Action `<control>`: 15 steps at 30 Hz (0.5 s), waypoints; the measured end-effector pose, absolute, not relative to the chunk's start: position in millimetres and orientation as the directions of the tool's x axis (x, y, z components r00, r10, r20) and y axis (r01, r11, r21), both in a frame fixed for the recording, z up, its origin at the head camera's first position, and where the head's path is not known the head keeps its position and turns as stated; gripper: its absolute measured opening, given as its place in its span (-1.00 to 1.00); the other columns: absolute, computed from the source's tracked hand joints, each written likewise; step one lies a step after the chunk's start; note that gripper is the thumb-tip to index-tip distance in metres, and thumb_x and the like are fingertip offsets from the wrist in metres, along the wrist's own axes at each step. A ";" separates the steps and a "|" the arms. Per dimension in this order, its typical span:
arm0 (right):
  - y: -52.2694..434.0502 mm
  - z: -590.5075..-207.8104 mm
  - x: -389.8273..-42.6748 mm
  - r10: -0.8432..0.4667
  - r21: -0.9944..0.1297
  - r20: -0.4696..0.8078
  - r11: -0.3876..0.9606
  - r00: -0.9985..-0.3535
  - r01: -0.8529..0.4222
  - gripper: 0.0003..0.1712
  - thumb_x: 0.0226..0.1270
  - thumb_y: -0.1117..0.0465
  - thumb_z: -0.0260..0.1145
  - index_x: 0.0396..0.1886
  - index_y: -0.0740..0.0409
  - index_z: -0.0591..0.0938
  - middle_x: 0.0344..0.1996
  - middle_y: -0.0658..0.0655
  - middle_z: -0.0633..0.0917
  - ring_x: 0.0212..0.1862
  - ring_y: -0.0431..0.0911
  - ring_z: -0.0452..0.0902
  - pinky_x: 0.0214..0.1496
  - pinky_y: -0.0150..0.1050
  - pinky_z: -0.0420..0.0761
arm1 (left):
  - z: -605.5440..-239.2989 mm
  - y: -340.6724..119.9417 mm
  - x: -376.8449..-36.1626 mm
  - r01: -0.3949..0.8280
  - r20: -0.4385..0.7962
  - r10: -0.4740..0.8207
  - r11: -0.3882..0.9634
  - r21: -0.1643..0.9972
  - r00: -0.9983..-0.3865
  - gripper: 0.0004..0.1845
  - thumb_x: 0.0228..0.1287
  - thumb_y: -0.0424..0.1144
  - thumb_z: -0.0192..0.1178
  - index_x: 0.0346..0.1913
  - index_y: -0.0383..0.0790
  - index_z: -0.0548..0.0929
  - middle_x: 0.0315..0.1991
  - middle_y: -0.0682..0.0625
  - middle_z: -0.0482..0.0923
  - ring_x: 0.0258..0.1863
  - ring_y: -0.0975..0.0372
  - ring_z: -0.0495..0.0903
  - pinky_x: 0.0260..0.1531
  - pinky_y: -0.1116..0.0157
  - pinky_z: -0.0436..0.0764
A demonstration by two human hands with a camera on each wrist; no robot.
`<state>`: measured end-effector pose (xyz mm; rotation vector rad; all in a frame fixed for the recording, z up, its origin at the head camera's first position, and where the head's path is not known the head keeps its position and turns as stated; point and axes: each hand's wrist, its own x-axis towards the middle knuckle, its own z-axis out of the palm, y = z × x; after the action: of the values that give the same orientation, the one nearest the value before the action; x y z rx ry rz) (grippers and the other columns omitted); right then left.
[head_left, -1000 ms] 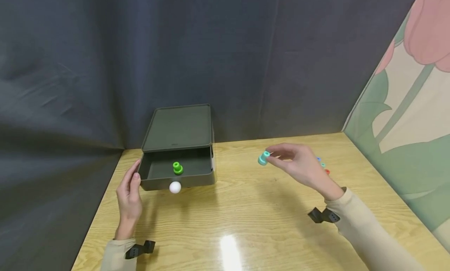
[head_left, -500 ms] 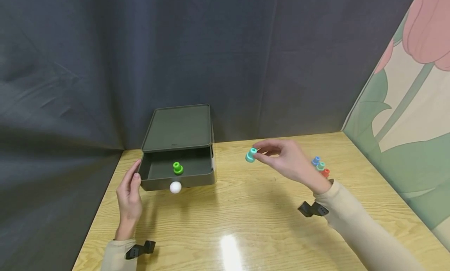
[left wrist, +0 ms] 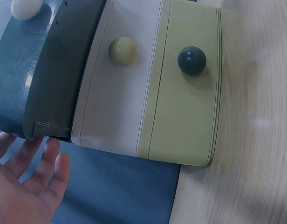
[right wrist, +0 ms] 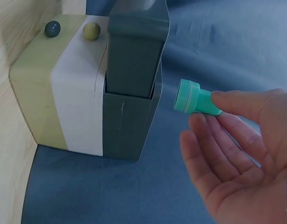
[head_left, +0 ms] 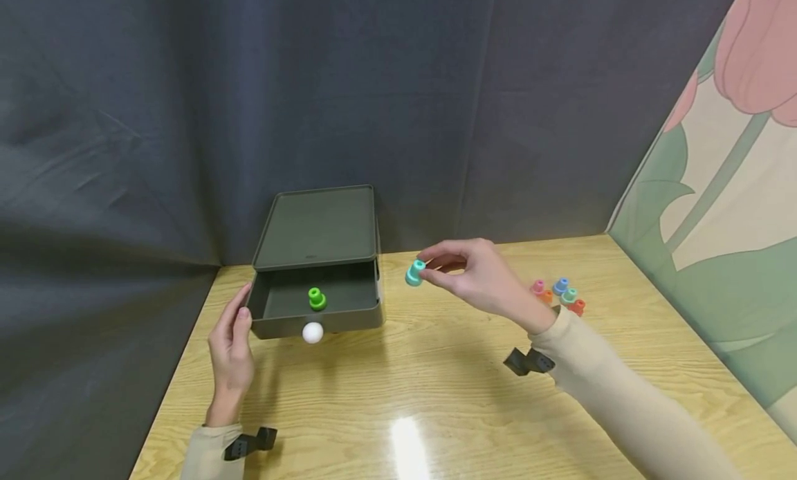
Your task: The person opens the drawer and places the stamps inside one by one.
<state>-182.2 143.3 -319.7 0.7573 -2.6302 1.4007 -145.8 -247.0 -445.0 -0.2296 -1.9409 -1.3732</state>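
Note:
My right hand (head_left: 476,276) pinches a turquoise toy stamp (head_left: 414,273) by its narrow end, between thumb and fingers, in the air right of the drawer. In the right wrist view the stamp (right wrist: 192,97) points its wide end toward the drawer unit. The dark green top drawer (head_left: 345,321), with a white knob (head_left: 313,333), is pulled out. Inside it a bright green toy stamp (head_left: 317,299) stands upright. At the drawer's left side lies my left hand (head_left: 232,348), thumb by the front corner, fingers extended; the left wrist view shows its fingertips (left wrist: 51,145) right at the drawer's edge.
Several coloured stamps stand on the wooden table at the right, among them a blue one (head_left: 561,285) and a red one (head_left: 578,307). Below the top drawer the unit has a white drawer (left wrist: 120,93) and a light green drawer (left wrist: 183,107), both closed. A dark curtain (head_left: 423,120) hangs behind.
My right hand has carried the turquoise stamp leftward, closer to the drawer, uncovering more stamps on the right. The left hand and the drawer have stayed in place.

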 end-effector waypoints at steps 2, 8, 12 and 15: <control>136.8 -317.9 -183.6 -0.403 -0.766 0.282 0.452 -0.871 -0.457 -0.73 0.38 0.18 0.54 0.04 0.09 0.84 -0.14 0.04 0.88 -0.12 -0.13 0.83 -0.02 -0.19 0.77 | -445.1 -247.2 -145.7 0.527 0.649 -0.259 0.411 0.744 -0.715 -0.59 0.64 -0.43 -0.03 0.39 -0.44 0.60 0.34 0.30 0.62 0.38 0.54 0.49 0.36 0.61 0.37; 115.2 -313.9 -190.8 -0.435 -0.788 0.286 0.400 -0.854 -0.468 -0.77 0.36 0.22 0.54 -0.02 0.08 0.85 -0.15 0.03 0.88 -0.15 -0.15 0.84 -0.01 -0.14 0.79 | -443.8 -247.3 -145.2 0.534 0.654 -0.257 0.408 0.740 -0.711 -0.59 0.64 -0.42 -0.03 0.39 -0.46 0.59 0.34 0.28 0.63 0.39 0.53 0.49 0.37 0.60 0.37; 101.1 -313.1 -195.5 -0.457 -0.787 0.296 0.382 -0.839 -0.485 -0.79 0.34 0.26 0.55 -0.05 0.10 0.86 -0.17 0.04 0.89 -0.18 -0.15 0.84 -0.02 -0.17 0.79 | -444.1 -247.4 -145.8 0.540 0.660 -0.253 0.409 0.736 -0.708 -0.58 0.63 -0.43 -0.03 0.39 -0.47 0.59 0.34 0.28 0.63 0.39 0.53 0.49 0.36 0.61 0.37; 91.4 -313.4 -197.8 -0.476 -0.780 0.295 0.381 -0.829 -0.496 -0.79 0.34 0.28 0.55 -0.05 0.14 0.85 -0.19 0.05 0.89 -0.18 -0.15 0.84 -0.02 -0.17 0.79 | -444.1 -247.2 -145.5 0.541 0.660 -0.252 0.408 0.736 -0.708 -0.58 0.63 -0.43 -0.03 0.39 -0.45 0.59 0.33 0.33 0.62 0.39 0.53 0.49 0.36 0.61 0.37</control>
<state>-197.8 91.4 -313.4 0.9122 -2.5927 1.4758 -145.5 -247.2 -444.1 -0.2463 -1.9317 -1.3743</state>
